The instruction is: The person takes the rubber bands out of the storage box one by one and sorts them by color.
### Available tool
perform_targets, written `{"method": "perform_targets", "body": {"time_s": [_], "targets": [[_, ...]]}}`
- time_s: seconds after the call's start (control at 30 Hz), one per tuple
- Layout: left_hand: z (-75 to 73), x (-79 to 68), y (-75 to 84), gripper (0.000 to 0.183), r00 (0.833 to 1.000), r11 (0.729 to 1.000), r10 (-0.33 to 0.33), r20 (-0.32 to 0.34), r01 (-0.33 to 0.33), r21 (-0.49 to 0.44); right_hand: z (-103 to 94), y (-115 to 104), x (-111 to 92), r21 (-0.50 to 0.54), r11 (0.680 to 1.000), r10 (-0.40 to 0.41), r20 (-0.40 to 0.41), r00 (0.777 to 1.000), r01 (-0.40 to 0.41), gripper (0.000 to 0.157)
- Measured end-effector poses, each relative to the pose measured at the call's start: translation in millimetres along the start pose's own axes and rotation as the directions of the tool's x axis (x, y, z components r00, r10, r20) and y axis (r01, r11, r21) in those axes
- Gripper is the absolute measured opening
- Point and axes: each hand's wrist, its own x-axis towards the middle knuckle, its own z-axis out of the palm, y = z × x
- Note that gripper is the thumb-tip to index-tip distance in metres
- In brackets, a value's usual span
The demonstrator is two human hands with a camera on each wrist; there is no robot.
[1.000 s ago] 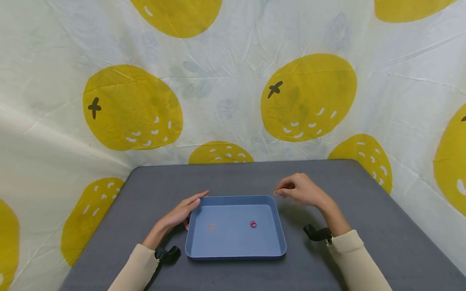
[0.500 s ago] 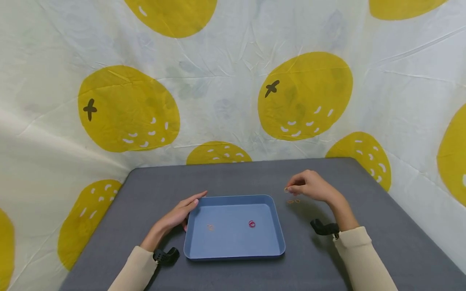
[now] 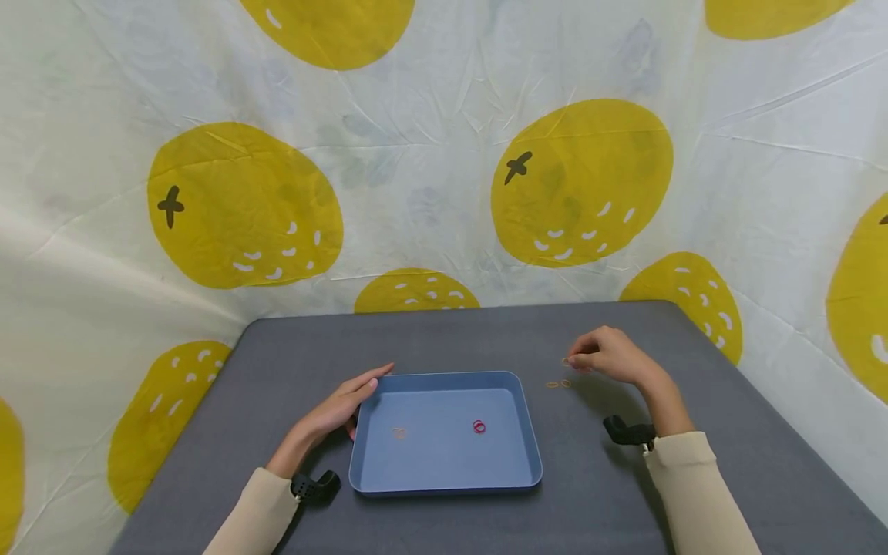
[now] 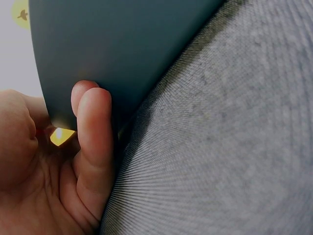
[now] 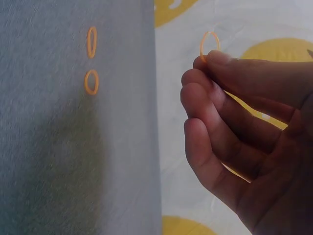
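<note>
My right hand (image 3: pixel 613 357) is raised above the table to the right of the tray. In the right wrist view its thumb and forefinger pinch a small orange rubber band (image 5: pixel 201 46), whose loop stands up from the fingertips. Below that hand, two similar orange rubber bands (image 5: pixel 92 42) lie side by side on the cloth. My left hand (image 3: pixel 338 407) holds the blue tray (image 3: pixel 444 466) at its far left corner, thumb at the rim, other fingers (image 4: pixel 95 127) against the outer wall. Inside the tray are red rubber bands (image 3: pixel 479 426) on the right and pale orange ones (image 3: pixel 399 433) on the left.
A dark grey cloth covers the table (image 3: pixel 444 339). Behind it hangs a white curtain (image 3: pixel 416 169) printed with yellow fruit. A black wrist device (image 3: pixel 627 430) sits at the right wrist, and another (image 3: pixel 315 489) at the left.
My right hand has moved rightward, away from the tray, still pinching the orange rubber band; the two bands on the cloth now show fully. The left hand keeps its place on the tray.
</note>
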Motion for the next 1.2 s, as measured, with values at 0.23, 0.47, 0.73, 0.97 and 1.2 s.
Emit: {"method": "perform_targets", "body": {"time_s": [0.23, 0.47, 0.73, 0.97, 1.2], "targets": [[-0.3, -0.5, 0.9, 0.045, 1.000, 1.000, 0.000, -0.008, 0.000, 0.002, 0.2, 13.9, -0.5, 0.001, 0.998, 0.061, 0.024, 0.998, -0.061, 0.014], [-1.5, 1.6, 1.0, 0.045, 1.000, 1.000, -0.005, -0.015, 0.005, 0.004, 3.3, 26.4, -0.4, -0.053, 0.995, 0.088, 0.069, 0.994, -0.085, 0.012], [-1.8, 0.7, 1.8, 0.044, 1.000, 1.000, -0.015, -0.018, 0.016, 0.010, 10.6, 33.9, 2.0, -0.003, 0.991, 0.130, 0.120, 0.984, -0.131, 0.010], [-1.2, 1.1, 1.6, 0.045, 1.000, 1.000, -0.008, -0.017, 0.008, -0.005, 16.3, 36.5, 3.1, -0.011, 0.986, 0.169, 0.142, 0.975, -0.169, 0.010], [-1.4, 0.9, 2.6, 0.043, 1.000, 1.000, -0.007, -0.015, 0.007, 0.005, 17.2, 33.3, 2.0, -0.032, 0.984, 0.178, 0.123, 0.976, -0.175, 0.015]]}}
